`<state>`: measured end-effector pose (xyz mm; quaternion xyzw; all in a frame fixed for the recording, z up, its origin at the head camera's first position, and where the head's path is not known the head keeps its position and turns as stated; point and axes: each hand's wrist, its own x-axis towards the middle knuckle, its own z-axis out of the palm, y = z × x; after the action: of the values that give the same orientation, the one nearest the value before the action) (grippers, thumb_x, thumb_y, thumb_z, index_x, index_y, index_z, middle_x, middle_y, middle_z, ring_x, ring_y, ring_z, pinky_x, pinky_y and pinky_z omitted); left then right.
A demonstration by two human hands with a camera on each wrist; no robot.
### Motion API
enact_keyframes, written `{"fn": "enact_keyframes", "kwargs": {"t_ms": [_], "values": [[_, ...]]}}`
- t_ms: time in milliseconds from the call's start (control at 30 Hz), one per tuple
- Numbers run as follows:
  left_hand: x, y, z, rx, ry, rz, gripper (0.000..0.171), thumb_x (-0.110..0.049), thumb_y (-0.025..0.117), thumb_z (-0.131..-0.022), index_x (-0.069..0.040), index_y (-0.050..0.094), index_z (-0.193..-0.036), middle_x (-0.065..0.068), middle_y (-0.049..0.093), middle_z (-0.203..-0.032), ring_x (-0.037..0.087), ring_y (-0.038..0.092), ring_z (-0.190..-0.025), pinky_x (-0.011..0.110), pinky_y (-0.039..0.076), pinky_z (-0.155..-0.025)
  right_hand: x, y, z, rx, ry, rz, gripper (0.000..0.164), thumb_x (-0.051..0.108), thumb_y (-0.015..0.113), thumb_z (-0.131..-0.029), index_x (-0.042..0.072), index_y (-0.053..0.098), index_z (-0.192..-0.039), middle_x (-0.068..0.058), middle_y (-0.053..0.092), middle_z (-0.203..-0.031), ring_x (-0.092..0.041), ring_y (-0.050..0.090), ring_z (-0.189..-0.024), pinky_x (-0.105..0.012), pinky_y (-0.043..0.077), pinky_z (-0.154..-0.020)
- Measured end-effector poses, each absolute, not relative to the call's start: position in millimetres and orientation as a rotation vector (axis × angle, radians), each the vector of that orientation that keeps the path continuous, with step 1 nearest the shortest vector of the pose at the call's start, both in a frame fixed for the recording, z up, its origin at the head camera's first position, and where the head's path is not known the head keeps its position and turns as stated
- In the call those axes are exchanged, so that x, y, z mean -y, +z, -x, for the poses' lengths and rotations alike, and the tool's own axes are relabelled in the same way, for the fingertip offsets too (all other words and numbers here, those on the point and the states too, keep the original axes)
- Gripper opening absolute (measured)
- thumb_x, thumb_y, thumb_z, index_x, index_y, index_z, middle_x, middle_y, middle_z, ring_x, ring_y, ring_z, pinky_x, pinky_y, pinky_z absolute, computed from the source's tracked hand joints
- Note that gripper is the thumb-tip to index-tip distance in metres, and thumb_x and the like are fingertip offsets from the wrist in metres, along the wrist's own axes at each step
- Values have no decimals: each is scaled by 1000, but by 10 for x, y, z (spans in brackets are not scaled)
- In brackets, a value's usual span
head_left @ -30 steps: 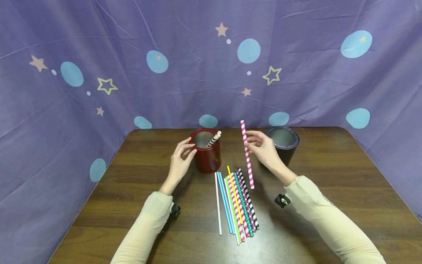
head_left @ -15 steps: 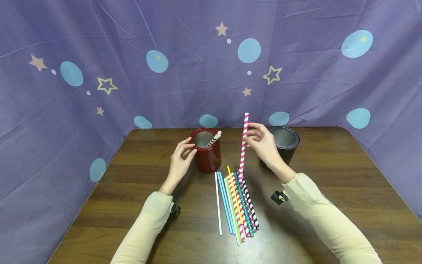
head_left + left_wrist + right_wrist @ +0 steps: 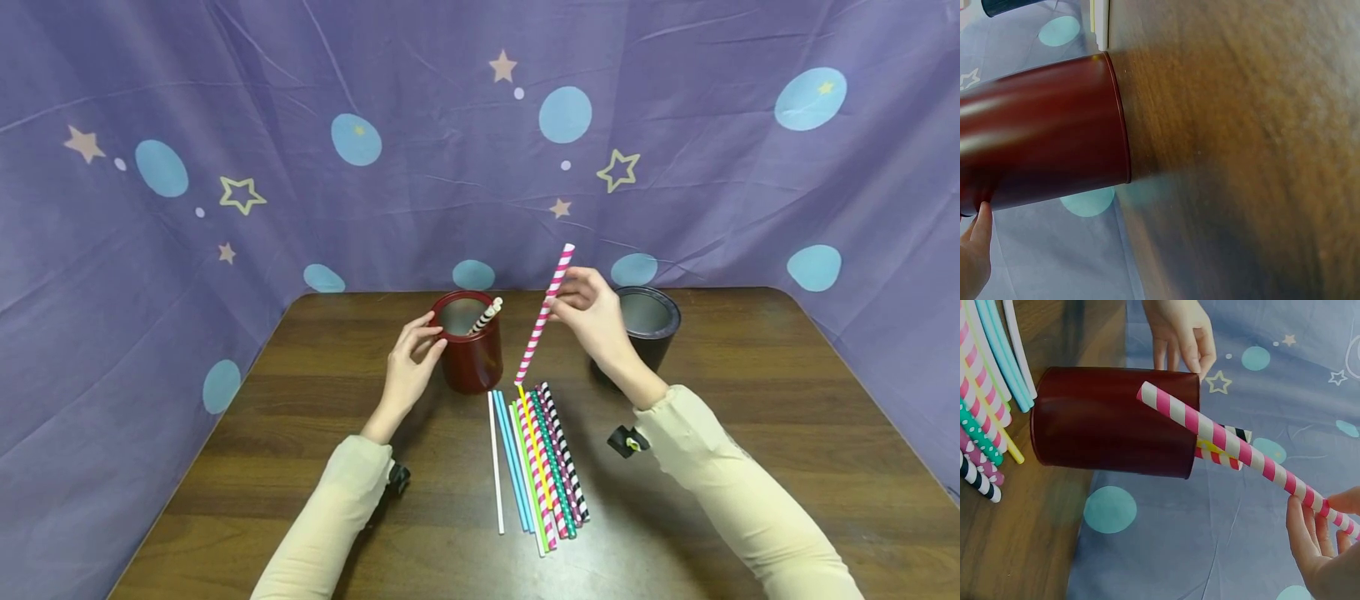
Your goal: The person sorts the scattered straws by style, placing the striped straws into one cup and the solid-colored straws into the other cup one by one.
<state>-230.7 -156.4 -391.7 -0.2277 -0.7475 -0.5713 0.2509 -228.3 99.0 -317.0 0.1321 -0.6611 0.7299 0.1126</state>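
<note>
My right hand (image 3: 597,327) pinches a pink-and-white striped straw (image 3: 537,335) near its middle, held in the air and tilted. Its lower end lies just right of the dark red cup (image 3: 472,367) in the head view. In the right wrist view the straw (image 3: 1260,462) crosses in front of the cup's rim. My left hand (image 3: 408,371) touches the cup's left side at the rim, fingers fairly straight; one finger (image 3: 984,222) lies against its wall in the left wrist view. Black-and-white, yellow and red-striped straws (image 3: 1225,461) stick out of the upright cup.
Several coloured straws lie side by side on the wooden table (image 3: 300,500), among them blue straws (image 3: 513,458), a green dotted straw (image 3: 551,454) and a black striped straw (image 3: 566,458). A black cup (image 3: 654,350) stands behind my right wrist. A purple curtain (image 3: 450,208) hangs behind.
My right hand has moved left and slightly up. The striped straw has tilted, its lower end swinging left to the red cup. My left hand and the cup have stayed put.
</note>
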Motion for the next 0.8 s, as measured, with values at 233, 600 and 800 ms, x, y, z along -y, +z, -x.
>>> {"fn": "enact_keyframes", "kwargs": {"t_ms": [233, 600, 800], "values": [[1571, -3933, 2310, 2032, -1561, 615, 19, 9, 58, -79, 15, 56, -97, 28, 46, -120, 37, 51, -105, 48, 45, -87, -945, -3126, 2277, 1800, 2211, -439, 35, -17, 55, -75, -9, 40, -106, -6, 56, -82, -10, 60, -70, -34, 55, -68], [1561, -3924, 2300, 2036, -1556, 612, 19, 9, 58, -79, 16, 56, -97, 28, 46, -120, 38, 51, -105, 46, 45, -87, -1033, -3563, 2750, 1623, 2305, -573, 40, -5, 69, -72, -1, 44, -103, -21, 57, -90, -31, 60, -81, -44, 53, -73], [1553, -3913, 2305, 2042, -1555, 605, 19, 9, 58, -80, 16, 56, -97, 28, 46, -120, 39, 51, -105, 46, 45, -87, -1053, -3689, 2885, 1592, 2270, -606, 36, -4, 67, -74, 3, 47, -103, -17, 60, -90, -28, 61, -80, -41, 54, -70]]}}
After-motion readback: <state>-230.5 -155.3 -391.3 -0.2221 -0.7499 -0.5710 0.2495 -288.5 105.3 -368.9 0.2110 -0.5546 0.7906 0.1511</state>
